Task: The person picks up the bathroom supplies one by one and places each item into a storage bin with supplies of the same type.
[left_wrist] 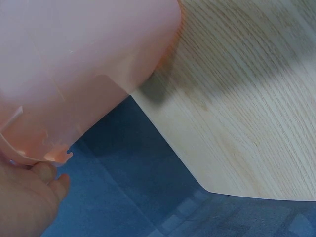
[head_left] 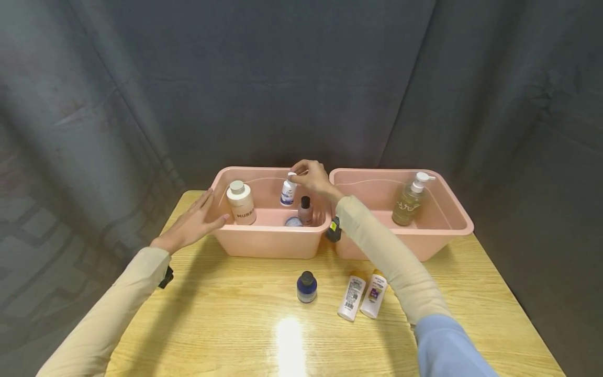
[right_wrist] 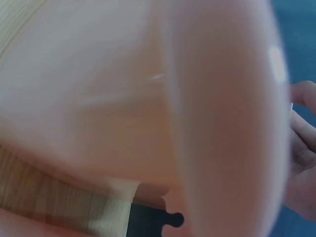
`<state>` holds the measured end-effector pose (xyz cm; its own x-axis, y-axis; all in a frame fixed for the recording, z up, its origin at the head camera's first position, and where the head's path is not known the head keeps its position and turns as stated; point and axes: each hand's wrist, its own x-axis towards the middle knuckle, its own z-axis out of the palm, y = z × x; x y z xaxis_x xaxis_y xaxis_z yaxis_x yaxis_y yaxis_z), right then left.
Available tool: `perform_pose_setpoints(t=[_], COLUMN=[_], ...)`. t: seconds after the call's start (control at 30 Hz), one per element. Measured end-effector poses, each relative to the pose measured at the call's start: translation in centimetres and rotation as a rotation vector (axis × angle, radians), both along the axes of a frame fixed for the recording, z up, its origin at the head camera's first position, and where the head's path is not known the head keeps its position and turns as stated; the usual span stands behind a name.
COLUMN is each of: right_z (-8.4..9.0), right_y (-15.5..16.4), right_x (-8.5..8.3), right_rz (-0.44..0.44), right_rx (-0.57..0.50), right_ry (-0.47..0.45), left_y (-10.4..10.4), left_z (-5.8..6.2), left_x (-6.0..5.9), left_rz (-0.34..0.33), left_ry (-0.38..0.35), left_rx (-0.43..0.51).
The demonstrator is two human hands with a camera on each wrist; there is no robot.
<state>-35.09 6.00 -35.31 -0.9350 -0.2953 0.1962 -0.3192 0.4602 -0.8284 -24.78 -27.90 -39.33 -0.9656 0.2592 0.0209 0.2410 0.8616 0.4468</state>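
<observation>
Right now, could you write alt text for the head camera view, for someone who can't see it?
A person's right hand holds a small white bottle by its cap over the left pink bin, while the left hand rests flat against that bin's side.

Two bins sit side by side at the back of the tabletop [head_left: 212,314]. In the left bin [head_left: 264,243] stand a wide bottle [head_left: 241,203] at the left, a small bottle [head_left: 288,191] behind the middle, and a capped bottle [head_left: 305,210] before it. The right bin [head_left: 447,230] holds a pump bottle [head_left: 411,199]. Before the bins, a jar [head_left: 306,287] stands left of two tubes [head_left: 363,294] lying together.
</observation>
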Motion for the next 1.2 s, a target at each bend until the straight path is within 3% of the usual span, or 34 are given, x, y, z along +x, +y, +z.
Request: perform_pose_setpoints(t=[1.2], right_z=[-1.2], right_y=[-0.2], right_x=[-0.5], right_rz=[-0.041], right_rx=[0.01], right_ry=[-0.018], left_y=[0.6], left_z=[0.0], left_x=[-0.1], left_rz=[-0.006], left_ry=[0.0], left_rx=[-0.011])
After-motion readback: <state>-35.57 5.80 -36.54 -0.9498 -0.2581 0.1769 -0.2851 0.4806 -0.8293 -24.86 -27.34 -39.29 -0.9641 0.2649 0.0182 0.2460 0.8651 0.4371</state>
